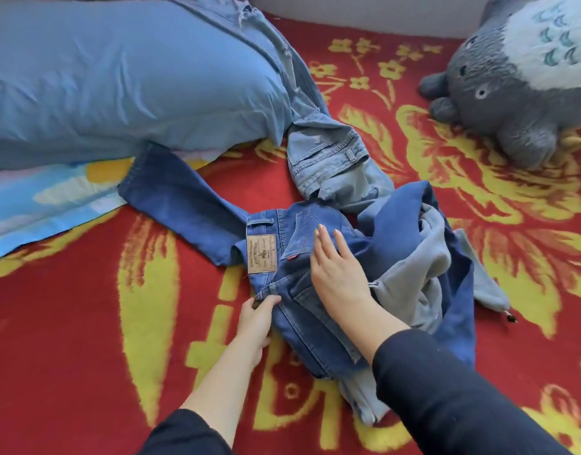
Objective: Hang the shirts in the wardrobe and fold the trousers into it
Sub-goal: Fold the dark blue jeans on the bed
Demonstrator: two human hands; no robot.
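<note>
With my right hand [338, 274] flat on the dark jeans [302, 326] at frame centre and my left hand [256, 318] pinching their waistband [261, 254], I'd square the seams (smoothing first) before folding.

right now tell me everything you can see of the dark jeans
The dark jeans are mid-blue denim, back side up, with a tan patch at the waistband, a belt loop, and a back pocket with a small red tab. They lie crumpled on the red blanket. One leg stretches up-left to the pillow, and the rest is bunched toward the person. The left hand pinches the waistband edge, and the right hand presses flat on the seat. A navy top touches their right side.
</note>
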